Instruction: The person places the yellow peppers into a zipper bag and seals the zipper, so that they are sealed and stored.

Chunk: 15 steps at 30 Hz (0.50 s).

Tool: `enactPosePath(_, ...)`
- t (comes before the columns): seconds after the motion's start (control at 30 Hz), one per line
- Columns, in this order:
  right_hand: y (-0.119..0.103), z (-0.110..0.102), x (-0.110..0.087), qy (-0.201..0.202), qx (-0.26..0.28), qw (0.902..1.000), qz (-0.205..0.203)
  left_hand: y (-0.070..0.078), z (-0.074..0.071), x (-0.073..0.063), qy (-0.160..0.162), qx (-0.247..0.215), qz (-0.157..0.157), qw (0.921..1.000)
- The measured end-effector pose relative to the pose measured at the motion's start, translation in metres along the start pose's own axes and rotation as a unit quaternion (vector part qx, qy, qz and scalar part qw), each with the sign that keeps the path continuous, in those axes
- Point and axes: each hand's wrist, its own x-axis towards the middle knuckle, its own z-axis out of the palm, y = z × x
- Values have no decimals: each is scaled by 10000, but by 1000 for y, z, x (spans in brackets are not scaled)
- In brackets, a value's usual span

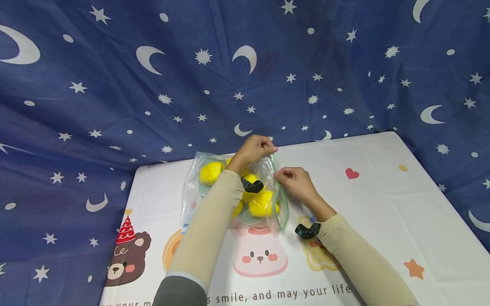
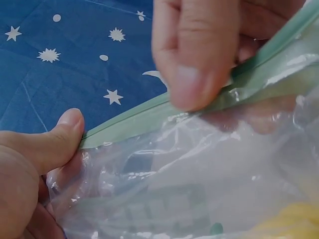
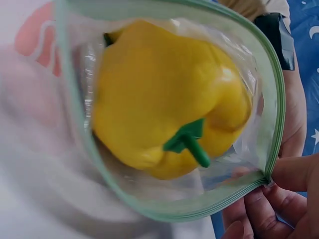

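A clear zip bag [image 1: 190,197] with a green zip edge lies on the table, holding several yellow bell peppers [image 1: 212,173]. My left hand [image 1: 254,148] pinches the far end of the zip edge between thumb and fingers. Closer to me along the same edge, my right hand [image 1: 296,180] pinches the zip with thumb and fingertips. In the right wrist view the mouth gapes, its green rim [image 3: 279,99] framing one yellow bell pepper [image 3: 164,94] with a green stem. Between the two hands, the left wrist view shows the green zip [image 2: 124,119] stretched fairly straight.
Under the bag spreads a white tablecloth [image 1: 367,212] printed with cartoon animals, shapes and lettering. A dark blue curtain [image 1: 268,85] with moons and stars hangs behind and to the left, close to the bag's far side. Black bands [image 1: 308,230] sit on both wrists.
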Motion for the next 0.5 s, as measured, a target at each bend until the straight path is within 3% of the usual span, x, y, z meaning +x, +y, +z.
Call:
enactPosePath(0.3,10,3,-14,-165,-307,9994,-13,1,-5,0,257,-17,-231,9994)
enactPosePath(0.5,15,5,-23,-336,-199,9992,-21,0,-10,0,331,17,-337,9989)
